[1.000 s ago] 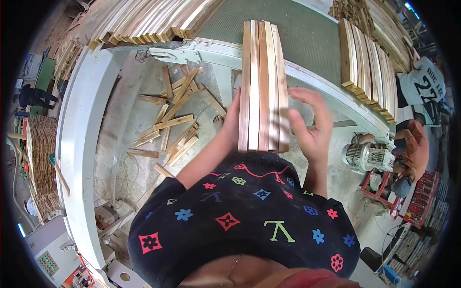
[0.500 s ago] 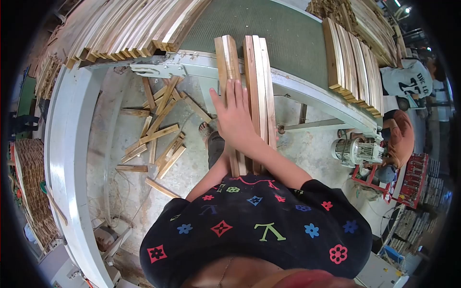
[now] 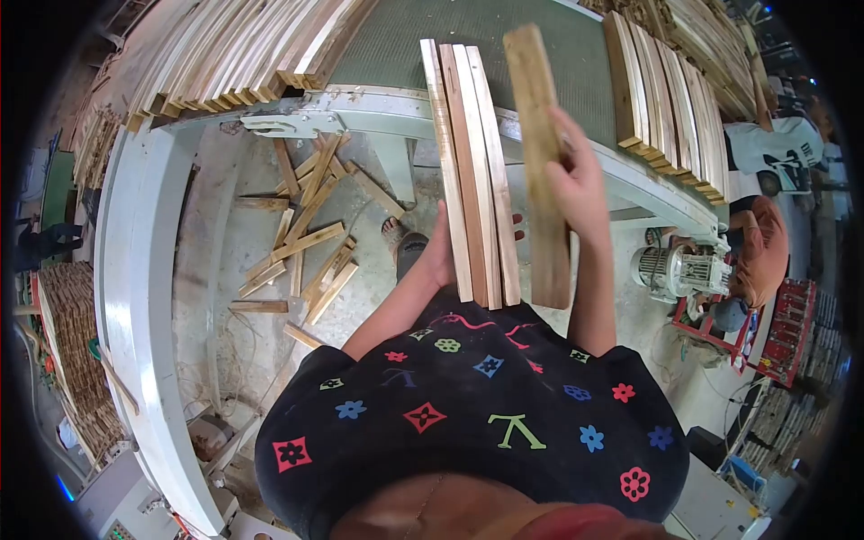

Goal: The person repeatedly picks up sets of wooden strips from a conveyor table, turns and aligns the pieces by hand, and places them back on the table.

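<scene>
My left hand [image 3: 441, 250] is closed around a bundle of wooden strips [image 3: 471, 180] standing side by side in front of my shirt. Its thumb shows on the left of the bundle and fingertips show on the right; the palm is hidden beneath. To the right, my right hand [image 3: 583, 184] grips a single wooden strip [image 3: 535, 162] by its right edge, with a broad brown face turned up. This strip is tilted slightly and stands apart from the bundle. The far ends of both reach over the edge of the green-topped conveyor [image 3: 414, 54].
Rows of strips [image 3: 261, 45] lie on the conveyor's left, and another row [image 3: 666, 108] on its right. Loose offcuts [image 3: 306, 234] litter the floor at left. A motor [image 3: 679, 272] stands at right, near a crouching person in an orange top [image 3: 763, 247].
My right hand has left the strips on the left and moved right, now holding one strip away from the others. The remaining strips have come together in my left hand.
</scene>
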Motion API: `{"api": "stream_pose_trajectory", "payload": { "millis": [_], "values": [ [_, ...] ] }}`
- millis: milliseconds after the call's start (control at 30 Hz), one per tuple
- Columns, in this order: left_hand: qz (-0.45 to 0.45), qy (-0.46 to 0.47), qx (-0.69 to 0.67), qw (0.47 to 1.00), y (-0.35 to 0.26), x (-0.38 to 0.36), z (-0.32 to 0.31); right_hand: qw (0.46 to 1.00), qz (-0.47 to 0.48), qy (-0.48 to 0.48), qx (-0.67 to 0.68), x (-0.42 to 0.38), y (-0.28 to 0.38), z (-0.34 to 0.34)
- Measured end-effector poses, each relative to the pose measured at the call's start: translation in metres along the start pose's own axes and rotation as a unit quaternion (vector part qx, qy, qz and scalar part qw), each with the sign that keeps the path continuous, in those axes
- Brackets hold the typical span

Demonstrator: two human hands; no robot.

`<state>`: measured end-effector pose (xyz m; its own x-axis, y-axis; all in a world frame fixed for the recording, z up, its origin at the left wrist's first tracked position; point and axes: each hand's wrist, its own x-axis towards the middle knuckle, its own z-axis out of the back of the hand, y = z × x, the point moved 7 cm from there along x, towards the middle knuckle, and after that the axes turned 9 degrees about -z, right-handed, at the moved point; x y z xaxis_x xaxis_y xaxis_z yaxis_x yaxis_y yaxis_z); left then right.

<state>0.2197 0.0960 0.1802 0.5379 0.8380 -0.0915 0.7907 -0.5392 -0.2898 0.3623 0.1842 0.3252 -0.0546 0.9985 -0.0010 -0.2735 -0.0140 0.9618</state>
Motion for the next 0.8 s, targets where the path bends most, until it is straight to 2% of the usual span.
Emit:
{"api": "stream_pose_trajectory", "payload": {
  "millis": [67, 100, 133, 200, 367, 400, 500, 533, 600, 667, 733, 767, 800],
  "values": [
    [-0.003, -0.082, 0.052, 0.995, -0.003, -0.005, 0.008, 0.999, 0.005, -0.003, -0.037, -0.002, -0.027, -0.021],
    [0.002, -0.088, 0.057, 0.994, -0.002, -0.007, 0.011, 0.996, 0.038, -0.002, -0.085, -0.004, -0.031, -0.032],
    [0.005, -0.093, 0.063, 0.994, -0.001, -0.007, 0.014, 0.988, 0.074, 0.001, -0.133, -0.003, -0.026, -0.044],
    [0.013, -0.085, 0.057, 0.995, -0.002, -0.007, 0.015, 0.98, 0.069, 0.008, -0.189, -0.009, -0.013, -0.06],
    [0.021, -0.055, 0.007, 0.998, -0.005, 0.001, 0.002, 0.907, 0.009, -0.045, -0.418, -0.004, 0.004, -0.101],
    [0.017, -0.041, -0.01, 0.999, -0.012, 0.01, 0.003, 0.91, 0.001, -0.039, -0.413, 0.009, 0.005, -0.104],
    [-0.055, -0.122, 0.001, 0.991, -0.046, 0.023, 0.017, 0.916, -0.007, -0.038, -0.4, 0.07, 0.015, -0.126],
    [-0.061, -0.131, -0.038, 0.989, -0.054, 0.022, 0.02, 0.916, -0.021, -0.037, -0.398, 0.102, 0.016, -0.134],
    [-0.06, 0.066, -0.151, 0.985, -0.055, 0.023, 0.042, 0.918, -0.058, -0.042, -0.391, 0.172, 0.022, -0.149],
    [-0.022, 0.006, -0.151, 0.988, -0.07, 0.012, 0.038, 0.923, -0.103, -0.051, -0.368, 0.242, 0.032, -0.166],
    [-0.063, -0.058, -0.215, 0.973, -0.078, -0.007, 0.071, 0.936, -0.175, -0.051, -0.301, 0.302, 0.035, -0.173],
    [-0.075, -0.091, -0.247, 0.962, -0.079, -0.015, 0.092, 0.958, -0.149, -0.049, -0.239, 0.324, 0.033, -0.173],
    [-0.082, -0.147, -0.143, 0.975, -0.08, -0.022, 0.115, 0.984, -0.107, -0.033, -0.142, 0.349, 0.016, -0.178]
  ]
}}
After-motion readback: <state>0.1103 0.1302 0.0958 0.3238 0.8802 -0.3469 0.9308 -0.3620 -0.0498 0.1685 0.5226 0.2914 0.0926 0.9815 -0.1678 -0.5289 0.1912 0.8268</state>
